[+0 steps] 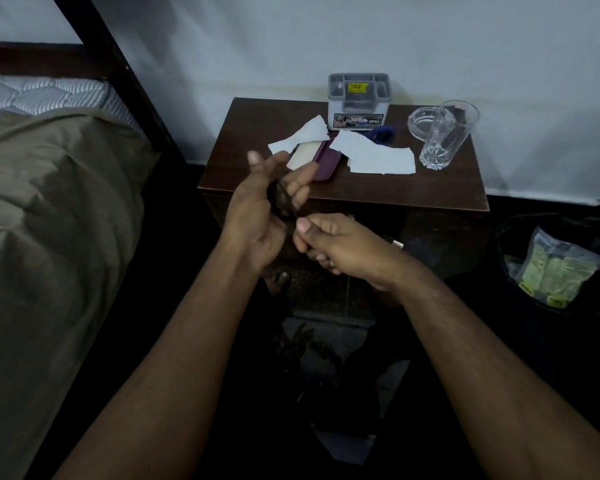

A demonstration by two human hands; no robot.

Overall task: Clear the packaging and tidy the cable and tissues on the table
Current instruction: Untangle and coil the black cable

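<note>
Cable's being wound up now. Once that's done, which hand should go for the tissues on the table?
Probably the right hand. It only pinches the cable end, and the larger tissue lies on its side of the table. The left hand holds the dark coil, so it looks busier.

Dim room. Pale wall (pixel 361 36) behind dark wooden surface (pixel 378 188); bed (pixel 49 220) with olive cover left; dark floor (pixel 326 341).

Dark coiled cable (pixel 282 199) held off table's (pixel 413 188) front-left corner; white tissues (pixel 378 157) lying flat mid-table; packaging (pixel 555 271) in bin.
</note>
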